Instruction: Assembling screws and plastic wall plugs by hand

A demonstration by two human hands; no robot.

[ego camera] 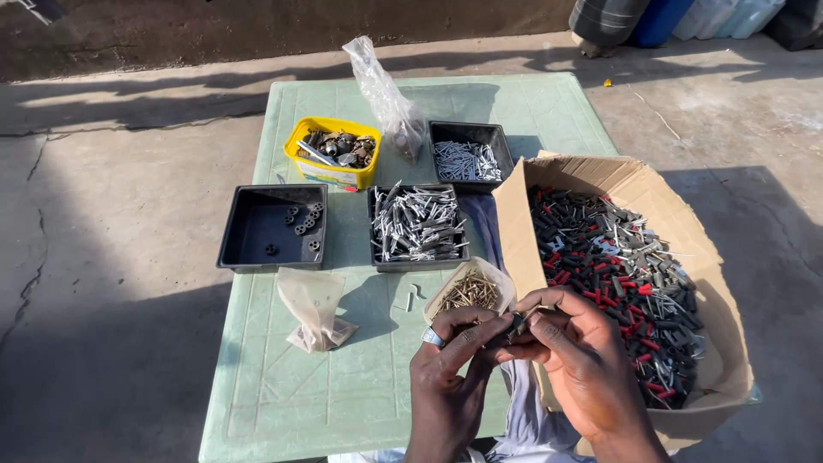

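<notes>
My left hand (454, 364), with a ring on one finger, and my right hand (579, 351) meet at the table's front edge. Together their fingertips pinch one small dark metal part (517, 327). The part is too small to make out further. Just beyond the fingers stands a small clear tub of brass-coloured screws (470, 291). At my right sits an open cardboard box (720, 283) full of black, red and grey plugs and metal pieces.
A green plastic table (343, 377) carries a black tray with a few dark washers (273, 227), a black tray of silver fasteners (417, 225), another black tray (470, 156), a yellow tub of mixed hardware (333, 151), and two plastic bags (387, 99) (314, 309). Concrete ground surrounds it.
</notes>
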